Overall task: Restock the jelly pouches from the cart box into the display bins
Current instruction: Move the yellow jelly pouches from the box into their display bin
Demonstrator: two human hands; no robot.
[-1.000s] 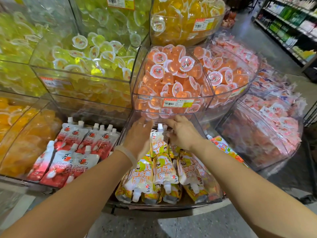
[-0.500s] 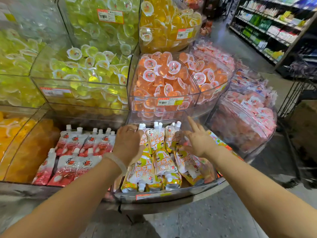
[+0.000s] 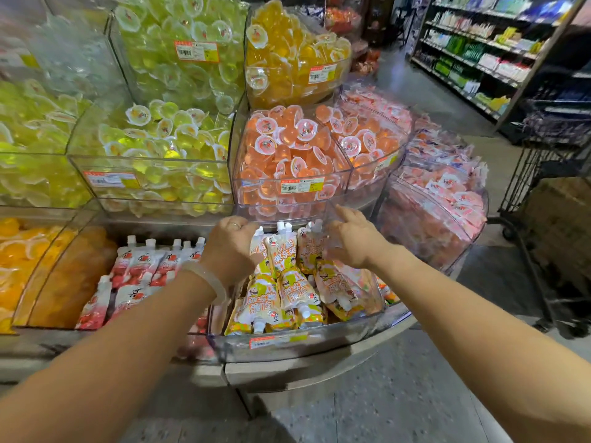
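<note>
Orange-and-white jelly pouches (image 3: 287,282) with white spouts fill a clear display bin (image 3: 319,342) on the bottom tier. My left hand (image 3: 232,247) sits at the bin's left side, its fingers bent down onto the back row of pouches; whether it grips one is hidden. My right hand (image 3: 353,239) hovers over the right-hand pouches with the forefinger stretched out and the other fingers loose. Red-and-white pouches (image 3: 140,270) lie in the bin to the left. A brown cardboard box (image 3: 559,225) sits in a black wire cart (image 3: 524,174) at the right edge.
Clear bins of orange jelly cups (image 3: 287,155), green cups (image 3: 160,139) and yellow cups (image 3: 287,59) rise above. Pink packets (image 3: 447,193) fill the bins to the right. An aisle with stocked shelves (image 3: 479,43) runs behind. Grey speckled floor (image 3: 383,394) lies below.
Both hands have drawn back from the rear of the pouch bin toward its sides. My view has swung right, which brings the cart and its box into sight.
</note>
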